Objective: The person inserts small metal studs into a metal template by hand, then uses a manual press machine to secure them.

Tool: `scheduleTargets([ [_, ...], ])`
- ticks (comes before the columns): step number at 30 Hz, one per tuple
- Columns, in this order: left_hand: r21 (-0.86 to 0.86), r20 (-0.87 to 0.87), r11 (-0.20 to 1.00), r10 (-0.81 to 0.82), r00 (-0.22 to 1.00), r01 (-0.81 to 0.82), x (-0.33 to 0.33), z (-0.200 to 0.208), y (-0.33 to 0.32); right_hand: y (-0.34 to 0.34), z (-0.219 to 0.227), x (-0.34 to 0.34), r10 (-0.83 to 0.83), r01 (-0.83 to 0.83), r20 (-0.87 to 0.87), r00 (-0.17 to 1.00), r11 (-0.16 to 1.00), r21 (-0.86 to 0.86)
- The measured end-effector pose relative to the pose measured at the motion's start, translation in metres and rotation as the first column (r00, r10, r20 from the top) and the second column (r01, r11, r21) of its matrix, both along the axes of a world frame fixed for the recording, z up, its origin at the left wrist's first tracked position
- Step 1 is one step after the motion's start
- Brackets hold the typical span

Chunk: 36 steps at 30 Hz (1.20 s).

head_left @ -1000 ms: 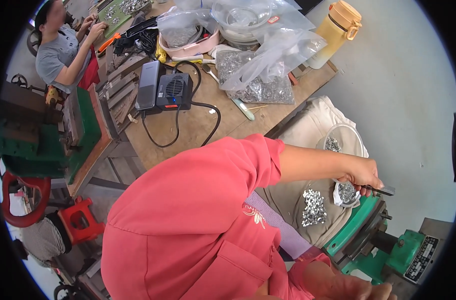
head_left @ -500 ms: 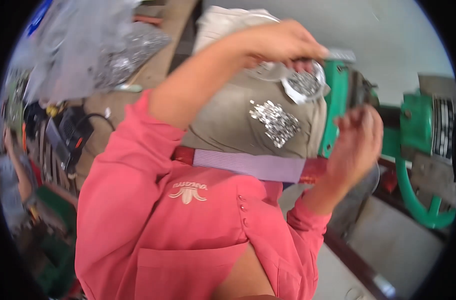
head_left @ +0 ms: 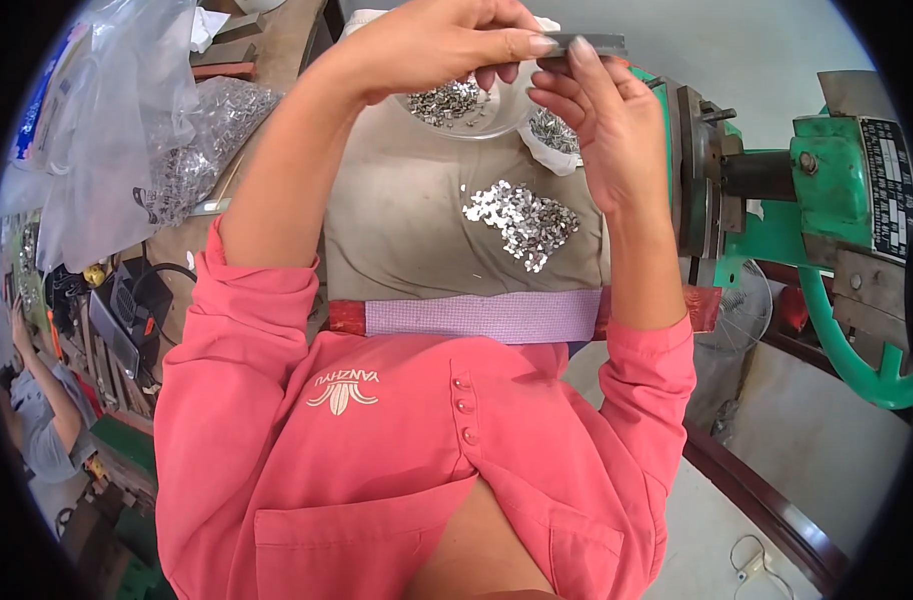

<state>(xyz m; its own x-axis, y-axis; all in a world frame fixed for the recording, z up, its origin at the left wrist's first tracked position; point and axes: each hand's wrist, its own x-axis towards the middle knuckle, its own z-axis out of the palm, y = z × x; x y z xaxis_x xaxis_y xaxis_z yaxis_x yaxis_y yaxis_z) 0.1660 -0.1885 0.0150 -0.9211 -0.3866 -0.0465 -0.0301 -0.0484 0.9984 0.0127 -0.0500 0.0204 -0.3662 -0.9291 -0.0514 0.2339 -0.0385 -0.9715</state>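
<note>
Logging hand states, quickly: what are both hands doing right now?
Left hand: closed, holding the dark grey bar near one end.
Right hand: fingers curled, thumb at the bar; whether it grips cannot be told.

My left hand [head_left: 446,45] has a grey bar [head_left: 608,44] in its grip, up over the far side of the cloth [head_left: 406,225]. My right hand [head_left: 614,130] has a fingertip on the bar too. Under my left hand, a clear tub [head_left: 503,121] with shiny metal bits in it sits by the cloth's far edge. A little white bowl [head_left: 550,157] of bits is just beside it, near the right edge. A loose pile of bits [head_left: 524,222] lies closer to me. A purple strip [head_left: 476,316] runs along the near edge.
</note>
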Motion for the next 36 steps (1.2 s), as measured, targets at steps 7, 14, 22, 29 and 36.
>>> scheduleTargets([
  [7,-0.502,0.043,0.853,0.189,0.981,-0.143,0.029,0.038,0.005,-0.015,0.001,0.008,-0.052,0.019,-0.301,0.952,0.993,-0.112],
  [14,-0.602,0.020,0.765,0.303,0.953,-0.231,0.028,0.031,0.010,0.028,-0.002,-0.007,-0.173,0.156,-0.485,0.857,0.985,-0.075],
  [22,-0.117,0.160,0.984,0.152,0.975,-0.134,0.038,0.010,0.030,0.166,-0.042,0.010,-0.243,0.237,-0.171,0.955,0.970,-0.056],
  [29,0.068,0.160,0.978,-0.208,0.965,0.199,0.034,-0.010,0.082,0.239,-0.080,-0.006,-0.653,0.653,-0.065,0.754,0.737,0.174],
  [36,0.068,0.264,0.991,-0.130,0.956,0.116,0.044,-0.010,0.095,0.232,-0.088,-0.023,-0.491,0.640,-0.432,0.757,0.689,0.340],
])
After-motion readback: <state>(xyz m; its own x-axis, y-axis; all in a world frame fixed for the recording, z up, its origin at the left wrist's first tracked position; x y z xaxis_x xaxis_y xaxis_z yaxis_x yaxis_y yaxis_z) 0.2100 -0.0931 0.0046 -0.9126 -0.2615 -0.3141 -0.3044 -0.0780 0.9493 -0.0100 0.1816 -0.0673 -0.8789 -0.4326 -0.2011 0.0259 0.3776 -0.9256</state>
